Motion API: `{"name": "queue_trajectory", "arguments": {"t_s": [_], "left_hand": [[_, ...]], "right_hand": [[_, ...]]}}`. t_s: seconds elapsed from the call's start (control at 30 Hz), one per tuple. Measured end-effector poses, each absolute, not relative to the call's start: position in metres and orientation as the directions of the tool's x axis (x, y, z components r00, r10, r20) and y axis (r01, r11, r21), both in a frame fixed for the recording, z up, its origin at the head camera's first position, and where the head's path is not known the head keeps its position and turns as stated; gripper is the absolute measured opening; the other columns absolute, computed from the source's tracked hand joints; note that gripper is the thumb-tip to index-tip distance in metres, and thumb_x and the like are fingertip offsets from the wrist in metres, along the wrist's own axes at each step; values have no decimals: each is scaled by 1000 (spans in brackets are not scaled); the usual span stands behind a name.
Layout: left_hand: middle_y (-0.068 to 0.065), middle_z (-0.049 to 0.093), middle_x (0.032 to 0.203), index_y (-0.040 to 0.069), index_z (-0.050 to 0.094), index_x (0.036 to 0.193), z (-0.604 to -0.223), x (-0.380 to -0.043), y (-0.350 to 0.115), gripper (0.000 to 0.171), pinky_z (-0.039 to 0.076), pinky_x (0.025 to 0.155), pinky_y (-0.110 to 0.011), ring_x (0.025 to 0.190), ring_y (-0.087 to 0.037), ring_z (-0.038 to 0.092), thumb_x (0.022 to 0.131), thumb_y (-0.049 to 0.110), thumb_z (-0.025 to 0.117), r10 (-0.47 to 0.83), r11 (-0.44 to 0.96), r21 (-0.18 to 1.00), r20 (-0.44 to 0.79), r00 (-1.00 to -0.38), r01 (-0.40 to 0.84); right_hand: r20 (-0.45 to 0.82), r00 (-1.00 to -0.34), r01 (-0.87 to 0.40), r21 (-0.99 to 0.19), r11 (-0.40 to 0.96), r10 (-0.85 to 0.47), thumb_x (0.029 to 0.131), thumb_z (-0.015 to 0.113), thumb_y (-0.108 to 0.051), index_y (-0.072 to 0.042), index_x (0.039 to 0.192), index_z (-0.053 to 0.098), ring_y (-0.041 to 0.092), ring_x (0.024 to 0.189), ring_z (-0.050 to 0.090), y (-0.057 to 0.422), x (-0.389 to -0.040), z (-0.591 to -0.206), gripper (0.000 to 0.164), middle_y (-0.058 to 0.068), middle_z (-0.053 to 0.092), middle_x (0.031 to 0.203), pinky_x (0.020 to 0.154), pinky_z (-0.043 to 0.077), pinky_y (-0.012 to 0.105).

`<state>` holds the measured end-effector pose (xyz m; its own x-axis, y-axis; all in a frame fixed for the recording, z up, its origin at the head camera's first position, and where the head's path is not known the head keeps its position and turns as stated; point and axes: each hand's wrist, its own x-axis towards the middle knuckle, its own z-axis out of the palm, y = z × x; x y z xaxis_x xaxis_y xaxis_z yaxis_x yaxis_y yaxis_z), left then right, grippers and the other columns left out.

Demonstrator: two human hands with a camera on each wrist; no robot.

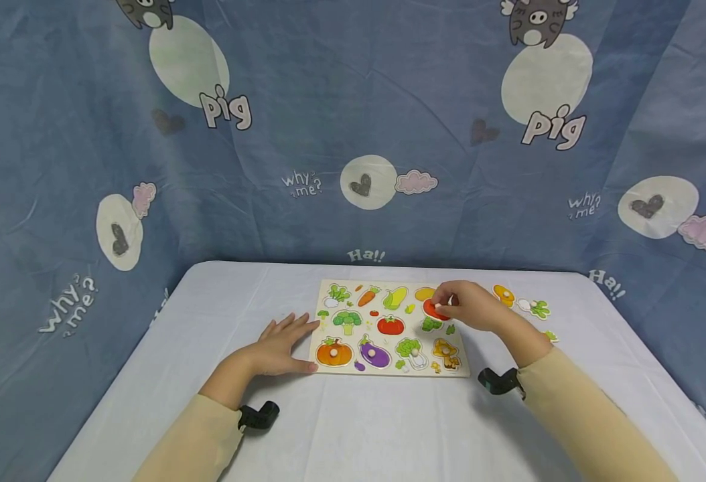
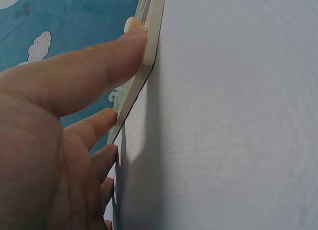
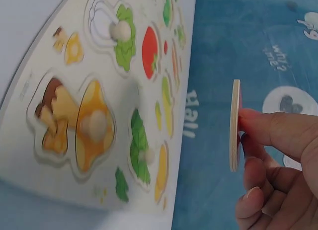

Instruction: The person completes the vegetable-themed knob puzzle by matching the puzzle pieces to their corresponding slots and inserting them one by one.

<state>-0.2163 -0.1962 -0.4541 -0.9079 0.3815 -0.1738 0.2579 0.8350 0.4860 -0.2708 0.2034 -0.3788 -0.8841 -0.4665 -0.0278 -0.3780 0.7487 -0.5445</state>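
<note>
My right hand (image 1: pixel 470 304) pinches a red knobbed puzzle piece (image 1: pixel 433 308) by its knob, above the upper right of a wooden vegetable puzzle board (image 1: pixel 401 372). Edge-on in the right wrist view, that piece (image 3: pixel 234 125) hangs apart from the board. My left hand (image 1: pixel 280 348), fingers spread, lies at the board's left edge. Its thumb (image 2: pixel 114 63) touches the near left corner. Knobbed pumpkin (image 1: pixel 329 358), eggplant (image 1: pixel 380 359), leafy cabbage (image 1: pixel 410 348) and mushroom (image 3: pixel 59 103) pieces sit in the near row. The red tomato picture (image 3: pixel 150 53) shows no knob.
Right of the board lie loose pieces: an orange one (image 1: pixel 503 295), a white radish with green leaves (image 1: pixel 538 310), and a green one (image 1: pixel 550 336) partly hidden by my right arm. A white cloth (image 1: pixel 353 428) covers the table. Behind it hangs a blue printed curtain (image 1: pixel 305 227).
</note>
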Motion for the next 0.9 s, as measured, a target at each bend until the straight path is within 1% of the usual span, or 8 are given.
{"name": "queue_trajectory", "arguments": {"t_s": [0.13,0.37,0.6,0.77,0.9], "left_hand": [[-17,22,164,16,37,156,-456,-217,-196,95,1,120,-62,151,-41,10,79,55,76,385,832,488,-167,-908,263],[-13,23,165,19,37,156,-457,-218,-196,95,1,120,-61,152,-39,11,78,56,76,369,845,471,-172,-914,252],[-13,23,165,19,37,156,-457,-218,-197,95,1,120,-61,152,-39,11,78,57,76,364,844,476,-169,-916,248],[-13,23,165,19,37,156,-459,-218,-197,95,1,121,-61,152,-39,10,78,57,76,363,845,473,-169,-916,247],[-12,22,165,20,36,156,-459,-219,-197,95,0,121,-60,152,-38,10,78,56,75,365,845,472,-168,-916,250]], "right_hand": [[-45,-876,-380,-548,745,-480,94,70,-12,-11,101,70,18,75,52,193,-275,-384,7,0,63,89,65,48,30],[-79,-853,-384,-575,722,-516,95,70,-13,-13,102,70,17,74,53,170,-279,-394,7,-3,64,89,65,50,30],[-71,-833,-400,-608,686,-548,94,70,-11,-12,102,72,17,74,54,151,-283,-405,8,-4,66,90,66,51,29],[-64,-814,-429,-603,673,-577,94,71,-9,-12,101,72,14,76,56,143,-288,-412,7,-4,67,91,71,51,29],[-90,-811,-418,-601,681,-577,94,70,-8,-11,100,72,14,81,57,137,-291,-418,7,-3,67,92,76,52,30]]}}
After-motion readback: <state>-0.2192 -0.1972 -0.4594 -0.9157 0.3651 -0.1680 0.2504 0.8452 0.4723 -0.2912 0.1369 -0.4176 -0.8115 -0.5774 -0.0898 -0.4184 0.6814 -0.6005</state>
